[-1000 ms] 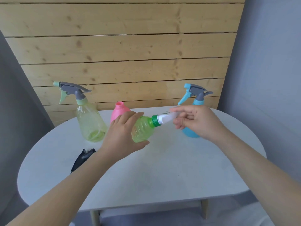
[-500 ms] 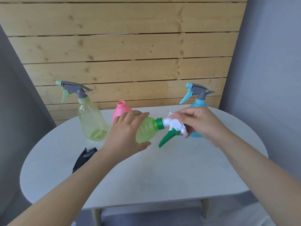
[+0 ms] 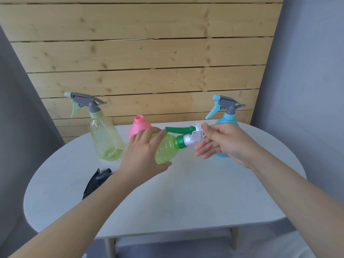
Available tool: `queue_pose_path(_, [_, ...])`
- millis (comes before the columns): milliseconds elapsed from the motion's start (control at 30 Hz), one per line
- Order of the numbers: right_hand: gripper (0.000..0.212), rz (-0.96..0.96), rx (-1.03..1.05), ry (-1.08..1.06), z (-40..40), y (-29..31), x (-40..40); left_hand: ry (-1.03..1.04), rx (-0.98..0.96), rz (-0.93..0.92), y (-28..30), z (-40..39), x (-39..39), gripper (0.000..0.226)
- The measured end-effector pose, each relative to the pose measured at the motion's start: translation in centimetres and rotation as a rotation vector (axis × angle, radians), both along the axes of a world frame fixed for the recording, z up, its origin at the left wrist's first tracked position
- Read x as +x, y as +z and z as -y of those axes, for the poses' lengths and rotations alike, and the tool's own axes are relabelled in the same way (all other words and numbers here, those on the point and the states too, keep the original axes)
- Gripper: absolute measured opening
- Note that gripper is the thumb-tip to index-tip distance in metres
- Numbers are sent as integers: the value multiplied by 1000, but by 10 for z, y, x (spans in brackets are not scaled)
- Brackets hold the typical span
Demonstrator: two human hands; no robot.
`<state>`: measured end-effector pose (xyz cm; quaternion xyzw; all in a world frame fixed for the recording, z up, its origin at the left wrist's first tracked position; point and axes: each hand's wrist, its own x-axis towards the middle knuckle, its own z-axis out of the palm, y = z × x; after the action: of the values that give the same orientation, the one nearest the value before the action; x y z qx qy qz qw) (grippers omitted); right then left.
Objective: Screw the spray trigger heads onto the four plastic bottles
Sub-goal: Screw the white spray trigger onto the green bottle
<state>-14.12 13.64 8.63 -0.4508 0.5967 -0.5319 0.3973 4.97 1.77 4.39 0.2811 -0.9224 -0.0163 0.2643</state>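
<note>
My left hand point(image 3: 144, 153) grips a small green bottle point(image 3: 166, 148), held on its side above the table with its neck pointing right. A white and green trigger head point(image 3: 191, 135) sits on that neck, its green lever pointing left and up. My right hand point(image 3: 221, 141) holds the white head with thumb and forefinger, the other fingers spread below it. A pink bottle point(image 3: 139, 127) without a head stands behind my left hand. A pale yellow bottle point(image 3: 105, 138) and a blue bottle point(image 3: 228, 121) stand upright, each with a grey head on. A black trigger head point(image 3: 96, 180) lies at the left.
The white oval table point(image 3: 186, 198) carries everything. A wooden slat wall point(image 3: 149, 62) rises right behind it, with grey walls on both sides. The table's front edge runs just under my forearms.
The trigger head has turned on the green bottle's neck: its green lever pointed down half a second ago and now points up and left. My right hand's lower fingers have spread apart.
</note>
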Motion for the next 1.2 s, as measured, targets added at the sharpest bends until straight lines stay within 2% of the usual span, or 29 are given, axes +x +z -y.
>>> queue_pose_path(67, [41,22,6,28,-1,2,-1,4,37,-3,1,0,0,86])
queue_pose_path(133, [31,-53,10,18,-2,3,-1,-12,70,0,2,0,0,88])
queue_pose_path(233, [44,-231,52,-155,2,2,-5,-37,78,8,2,-5,-2,89])
queue_pose_path(367, [42,-128,169,-259,2,2,-9,-31,-26,-4,3,-9,-4,88])
queue_pose_path(433, [36,-117,133,-258,2,0,-7,-18,-40,22,4,-7,-4,89])
queue_pose_path(533, [18,-237,-5,-274,3,-3,-3,-4,36,50,6,-4,-4,89])
queue_pose_path(600, [20,-257,-20,-274,3,-3,-1,-9,27,55,6,-3,-3,88])
queue_pose_path(733, [16,10,22,-306,3,-2,-1,-18,-168,30,8,-2,-5,84])
queue_pose_path(800, [13,68,59,-292,3,-3,0,-27,-260,34,9,0,-5,82])
queue_pose_path(867, [8,77,30,-184,3,-4,-1,-20,-233,27,9,3,-3,82])
queue_pose_path(900, [16,39,-1,-122,2,-5,-2,-8,-170,15,9,3,-2,83])
queue_pose_path(967, [29,-154,-41,-49,1,-5,-4,7,-47,2,9,2,-1,84])
queue_pose_path(1033, [34,-324,-48,-66,3,-5,-4,-3,2,11,7,1,-1,84])
queue_pose_path(1200, [36,-391,-62,-81,4,-5,-3,-17,1,-6,7,3,2,83])
